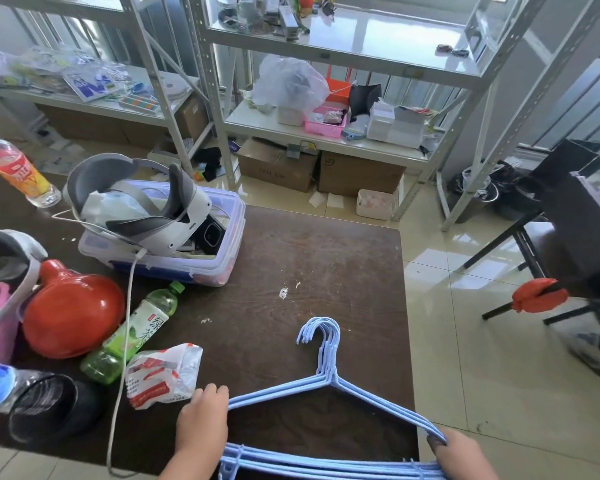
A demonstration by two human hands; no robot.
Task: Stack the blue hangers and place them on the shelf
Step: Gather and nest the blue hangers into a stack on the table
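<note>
Several light blue wire hangers point(326, 379) lie stacked together on the dark brown table point(309, 258), hooks pointing away from me. My left hand point(203, 424) grips the stack at its left corner. My right hand point(461, 452) holds the right corner, near the table's right edge. The hangers' bottom bars hang over the near edge of the table. A white metal shelf unit point(347, 50) stands across the floor behind the table.
On the table's left lie a red-and-white snack bag point(163, 374), a green tea bottle point(132, 332), a red bowl point(71, 308), and a plastic box point(174, 258) holding a headset. Cardboard boxes point(319, 171) sit under the shelves. A dark chair point(568, 244) stands at right.
</note>
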